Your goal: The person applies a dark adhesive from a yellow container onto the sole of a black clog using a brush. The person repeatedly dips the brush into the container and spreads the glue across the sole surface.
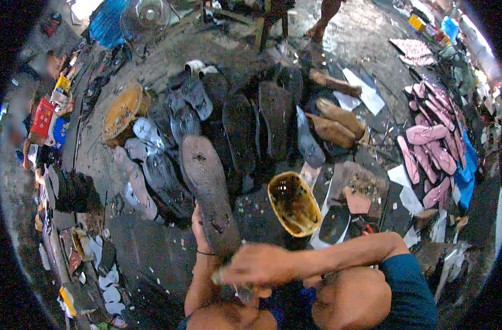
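Observation:
A long brown shoe sole [209, 190] stands up in front of me, its broad end pointing away. My left hand [198, 226], mostly hidden behind the sole, grips it by its left edge. Across the sole's near end reaches my right hand [256, 267], its fingers closed; a small pale tip shows at them, but I cannot make out what it is. To the right of the sole sits a yellow oblong tub [296, 206] with dark, shiny liquid inside and a crusted rim.
Black shoe lasts or soles [240, 132] crowd the ground beyond. A round tan basin [123, 113] stands left of them, with brown lasts [336, 124] to the right. Pink soles [432, 146] pile up at far right. A person's leg [322, 22] shows at the back.

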Tool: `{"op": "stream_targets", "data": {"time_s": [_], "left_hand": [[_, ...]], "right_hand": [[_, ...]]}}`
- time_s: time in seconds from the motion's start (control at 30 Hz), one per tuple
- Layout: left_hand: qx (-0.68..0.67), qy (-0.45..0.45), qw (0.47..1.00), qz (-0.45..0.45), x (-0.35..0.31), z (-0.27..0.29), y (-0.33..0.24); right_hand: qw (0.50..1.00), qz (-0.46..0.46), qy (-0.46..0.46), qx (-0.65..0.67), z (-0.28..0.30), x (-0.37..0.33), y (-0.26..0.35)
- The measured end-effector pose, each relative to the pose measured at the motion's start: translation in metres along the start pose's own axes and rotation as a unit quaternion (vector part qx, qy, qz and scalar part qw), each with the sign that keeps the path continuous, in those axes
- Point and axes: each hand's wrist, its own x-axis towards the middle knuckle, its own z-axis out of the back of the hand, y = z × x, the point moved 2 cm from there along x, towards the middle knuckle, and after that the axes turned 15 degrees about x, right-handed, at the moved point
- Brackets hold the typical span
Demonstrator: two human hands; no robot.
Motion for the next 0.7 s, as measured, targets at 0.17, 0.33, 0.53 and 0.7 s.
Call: {"op": "stream_targets", "data": {"time_s": [0.17,0.33,0.53,0.7], "left_hand": [[0.213,0.018,0.962,-0.170,0.022,0.048,0.050],[-0.114,0.149,0.982,-0.003,-0.002,0.007,0.002],[-0.140,0.174,0.973,-0.052,0.000,0.007,0.030],[-0.065,-0.015,0.995,0.080,-0.041,-0.031,-0.008]], "right_hand": [[0.980,0.131,-0.091,-0.118,0.072,0.067,0.009],[0.989,0.134,-0.003,-0.055,0.017,0.013,0.026],[0.954,0.091,-0.280,-0.059,0.087,0.051,-0.035],[0.986,0.008,-0.169,-0.003,0.090,0.055,-0.033]]}}
